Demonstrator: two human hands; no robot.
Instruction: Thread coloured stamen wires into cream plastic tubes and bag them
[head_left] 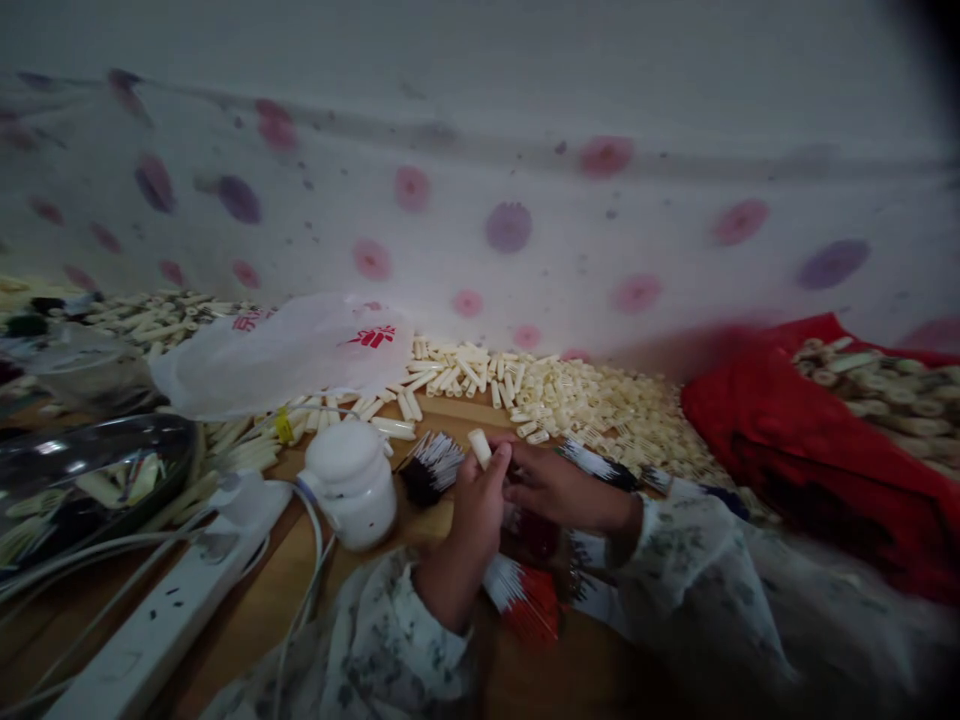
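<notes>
- The left hand [474, 510] is closed round a pale tube [478, 447], one end poking up, over the middle of the table [232, 622].
- The right hand [544, 487] meets it, fingers curled; from here I can't tell whether they grip anything.
- Loose tubes [540, 385] heap along the table's far edge.
- A white jar [350, 490] stands left of the hands; a red bag [757, 410] sits toward the right edge.

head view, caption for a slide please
Left hand grips a short cream cylinder, right hand close beside it, near a white jar and heaped pale tubes.
</notes>
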